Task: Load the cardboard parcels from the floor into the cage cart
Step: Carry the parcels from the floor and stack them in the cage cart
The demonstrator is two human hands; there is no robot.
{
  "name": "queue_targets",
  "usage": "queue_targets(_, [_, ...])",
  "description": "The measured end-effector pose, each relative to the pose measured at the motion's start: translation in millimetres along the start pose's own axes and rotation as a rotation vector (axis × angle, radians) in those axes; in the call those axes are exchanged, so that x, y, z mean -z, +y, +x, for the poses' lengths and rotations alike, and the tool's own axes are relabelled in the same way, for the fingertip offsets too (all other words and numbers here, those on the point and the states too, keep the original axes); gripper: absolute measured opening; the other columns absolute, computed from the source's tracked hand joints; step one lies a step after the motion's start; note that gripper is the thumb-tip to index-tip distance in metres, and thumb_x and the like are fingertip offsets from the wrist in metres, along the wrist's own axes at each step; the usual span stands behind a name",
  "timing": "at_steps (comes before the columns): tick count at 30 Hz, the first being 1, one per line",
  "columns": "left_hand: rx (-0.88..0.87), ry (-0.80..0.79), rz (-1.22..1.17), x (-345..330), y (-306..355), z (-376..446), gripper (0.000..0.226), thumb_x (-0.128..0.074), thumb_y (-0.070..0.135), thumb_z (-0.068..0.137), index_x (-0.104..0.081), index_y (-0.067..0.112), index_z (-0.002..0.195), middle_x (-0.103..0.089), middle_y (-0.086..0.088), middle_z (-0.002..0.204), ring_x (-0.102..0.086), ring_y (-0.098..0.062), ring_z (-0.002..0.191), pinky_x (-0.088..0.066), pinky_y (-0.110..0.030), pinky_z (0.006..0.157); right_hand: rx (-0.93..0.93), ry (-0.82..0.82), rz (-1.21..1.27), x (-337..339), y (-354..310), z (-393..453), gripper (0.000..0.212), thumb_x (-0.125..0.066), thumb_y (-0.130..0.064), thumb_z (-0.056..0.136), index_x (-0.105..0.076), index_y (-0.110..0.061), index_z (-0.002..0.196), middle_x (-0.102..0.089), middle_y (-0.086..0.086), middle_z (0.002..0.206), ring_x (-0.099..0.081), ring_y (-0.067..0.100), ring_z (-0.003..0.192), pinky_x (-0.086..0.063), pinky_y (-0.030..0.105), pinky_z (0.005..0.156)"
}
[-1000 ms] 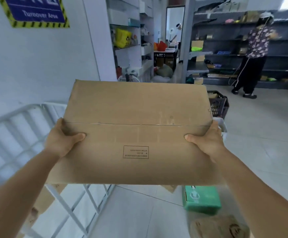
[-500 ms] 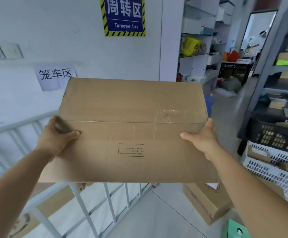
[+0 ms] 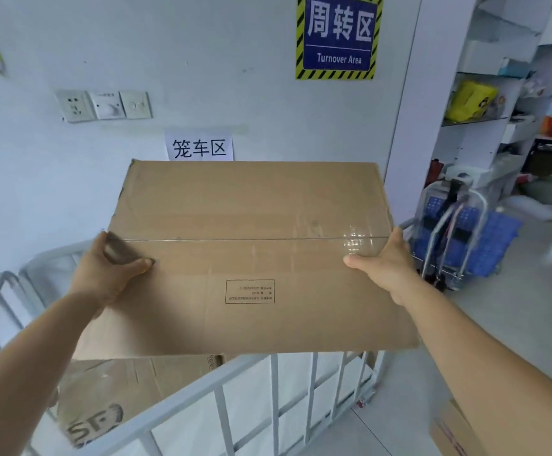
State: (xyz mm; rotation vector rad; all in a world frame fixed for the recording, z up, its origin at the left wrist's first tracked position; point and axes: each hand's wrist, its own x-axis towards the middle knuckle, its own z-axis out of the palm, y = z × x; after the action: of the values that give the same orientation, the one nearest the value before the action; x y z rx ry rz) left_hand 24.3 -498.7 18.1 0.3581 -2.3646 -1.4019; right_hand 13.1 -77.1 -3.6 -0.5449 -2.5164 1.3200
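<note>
Cardboard parcel (image 3: 248,258), head view: a large flat brown box held in the air above the near rail of the cage cart (image 3: 202,390), with its taped centre seam running level across the top face and a small printed label box below the seam.

Left hand (image 3: 103,274): grip closed on the parcel's left edge, thumb laid over the top face, remaining fingers hidden under the box.

Right hand (image 3: 386,264): grip closed on the parcel's right edge at the seam, thumb on top over a strip of clear tape, remaining fingers hidden behind the edge.

The cage cart is a white barred frame. Inside it, directly below the held parcel, lies a second cardboard box (image 3: 110,399) with black lettering on its near face.

Beyond the cart, on the wall, a paper sign (image 3: 199,148) sits just above the parcel's far edge, and a blue "Turnover Area" sign (image 3: 338,36) hangs higher. To the right of the cart stands a folded hand trolley (image 3: 455,235); another carton (image 3: 459,429) rests on the floor (image 3: 514,307) at its near right.
</note>
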Motion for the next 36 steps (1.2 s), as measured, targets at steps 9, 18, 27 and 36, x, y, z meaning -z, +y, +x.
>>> queue_targets(9, [0.116,0.031,0.066,16.7,-46.8,70.8,0.049,-0.083,0.022,0.072,-0.049,0.017,0.107,-0.049,-0.002,0.080,-0.049,-0.022,0.071,-0.037,-0.030,0.053,-0.026,-0.117,-0.030,-88.2,-43.8,54.4,0.118,-0.085,-0.048,0.060,-0.014,-0.023,0.151,-0.024,0.007,0.156,-0.031,0.032,0.139,-0.035,0.055,0.109])
queue_targets(18, [0.251,0.040,0.193,-9.3,-71.0,110.6,0.074,-0.077,0.026,0.080,-0.041,0.005,0.141,-0.052,-0.016,0.129,-0.050,-0.032,0.110,-0.037,-0.034,0.083,-0.025,-0.329,-0.098,-142.1,-69.9,139.0,0.106,-0.086,-0.040,0.067,-0.024,-0.018,0.149,-0.039,0.004,0.149,-0.043,0.028,0.131,-0.042,0.042,0.102])
queue_targets(27, [0.542,-0.026,0.229,-84.1,-92.9,158.9,0.039,-0.081,0.022,0.075,-0.064,0.007,0.107,-0.065,-0.012,0.104,-0.062,-0.028,0.088,-0.049,-0.035,0.079,-0.069,-0.639,-0.218,-203.8,-60.1,264.3,0.072,-0.082,-0.028,0.077,-0.045,-0.008,0.134,-0.050,0.010,0.135,-0.049,0.026,0.108,-0.039,0.034,0.085])
queue_targets(36, [0.767,-0.113,0.287,-188.1,-147.6,170.0,0.029,-0.086,0.026,0.066,-0.069,0.010,0.083,-0.070,-0.012,0.084,-0.066,-0.030,0.080,-0.056,-0.041,0.078,-0.163,-0.859,-0.383,-251.1,14.0,342.7,0.073,-0.074,-0.019,0.086,-0.035,-0.006,0.146,-0.040,0.012,0.148,-0.038,0.029,0.134,-0.033,0.036,0.106])
